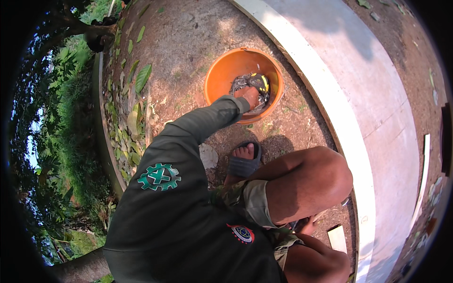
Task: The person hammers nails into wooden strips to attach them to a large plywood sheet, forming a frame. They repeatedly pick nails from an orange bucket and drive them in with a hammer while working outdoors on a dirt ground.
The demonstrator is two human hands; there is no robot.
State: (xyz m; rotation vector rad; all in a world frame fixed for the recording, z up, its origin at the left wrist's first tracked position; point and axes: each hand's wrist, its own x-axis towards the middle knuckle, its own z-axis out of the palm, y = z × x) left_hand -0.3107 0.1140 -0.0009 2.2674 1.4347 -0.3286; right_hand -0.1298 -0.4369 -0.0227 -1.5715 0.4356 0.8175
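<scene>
My left hand (248, 95) reaches down into an orange bucket (222, 82) that stands on the dirt in front of me. Thin grey metal pieces that look like nails (240, 82) lie in a heap at its bottom. On the heap, right beside my hand, rests a black and yellow tape measure (259, 83). My fingers are hidden among these things, so their grip does not show. The dark green sleeve (212, 115) of that arm passes over the bucket's near rim. My right hand is out of sight.
My sandalled foot (245, 158) is just below the bucket, and my bent knee (330, 172) is to its right. A long pale slab edge (325, 85) curves along the right. A small wooden offcut (337, 238) lies by it. Fallen leaves (134, 122) cover the ground at left.
</scene>
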